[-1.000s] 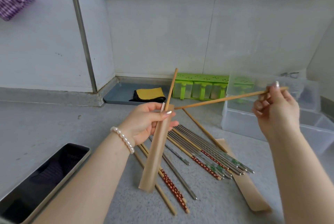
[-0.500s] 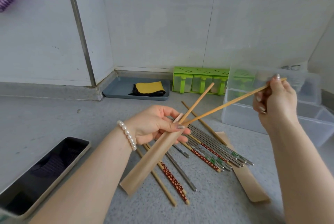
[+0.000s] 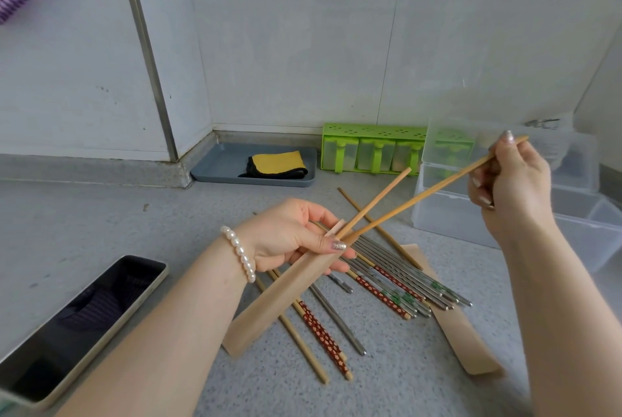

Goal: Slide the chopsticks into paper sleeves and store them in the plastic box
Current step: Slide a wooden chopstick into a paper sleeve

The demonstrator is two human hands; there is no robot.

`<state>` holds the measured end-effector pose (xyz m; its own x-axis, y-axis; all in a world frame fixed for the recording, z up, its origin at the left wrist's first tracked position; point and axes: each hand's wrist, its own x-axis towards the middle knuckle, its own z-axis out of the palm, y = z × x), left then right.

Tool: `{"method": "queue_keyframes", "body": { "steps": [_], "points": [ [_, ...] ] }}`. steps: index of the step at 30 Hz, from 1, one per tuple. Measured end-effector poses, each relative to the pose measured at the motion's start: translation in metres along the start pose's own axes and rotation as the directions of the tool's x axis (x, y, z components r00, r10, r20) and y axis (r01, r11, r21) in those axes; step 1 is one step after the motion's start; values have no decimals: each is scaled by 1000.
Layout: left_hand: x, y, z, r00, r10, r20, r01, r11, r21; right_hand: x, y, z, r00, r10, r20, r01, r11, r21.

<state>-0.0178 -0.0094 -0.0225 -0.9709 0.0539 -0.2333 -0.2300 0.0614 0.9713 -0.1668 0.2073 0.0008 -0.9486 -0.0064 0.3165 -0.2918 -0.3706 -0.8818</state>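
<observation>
My left hand (image 3: 292,238) grips a brown paper sleeve (image 3: 272,305) near its open top, the sleeve slanting down to the left. One wooden chopstick (image 3: 377,201) stands in the sleeve's mouth. My right hand (image 3: 508,187) pinches the far end of a second wooden chopstick (image 3: 420,201), whose tip is at the sleeve's opening. Several metal, wooden and red patterned chopsticks (image 3: 397,278) lie on the counter below. The clear plastic box (image 3: 585,231) sits at the right, lid raised.
Another paper sleeve (image 3: 464,332) lies under the loose chopsticks. A phone (image 3: 77,322) lies at the lower left. A grey tray (image 3: 218,164) with a yellow cloth and a green condiment rack (image 3: 370,150) stand against the back wall.
The sleeve has tilted from near upright to slanting left. My right hand brought the second chopstick's tip down to the sleeve's mouth beside the first one.
</observation>
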Motion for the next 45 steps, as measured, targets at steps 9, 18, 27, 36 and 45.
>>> {"method": "queue_keyframes", "body": {
  "steps": [9, 18, 27, 36, 45],
  "points": [
    [1, 1, 7, 1000, 27, -7, -27, 999, -17, -15, 5, 10, 942, 251, 221, -262, 965, 22],
    [3, 0, 11, 995, 37, -87, -41, 998, -49, -23, 16, 21, 870, 359, 337, -357, 931, -70],
    [5, -3, 14, 991, 39, -129, -52, 994, -93, -33, 25, 33, 844, 416, 339, -392, 909, -139],
    [7, -3, 19, 991, 47, -126, -64, 990, -129, -39, 22, 38, 860, 396, 321, -342, 915, -213],
    [-1, 4, 16, 999, 37, -24, -38, 997, -68, -15, 2, 14, 996, 78, 32, -74, 992, -107]
  ]
}}
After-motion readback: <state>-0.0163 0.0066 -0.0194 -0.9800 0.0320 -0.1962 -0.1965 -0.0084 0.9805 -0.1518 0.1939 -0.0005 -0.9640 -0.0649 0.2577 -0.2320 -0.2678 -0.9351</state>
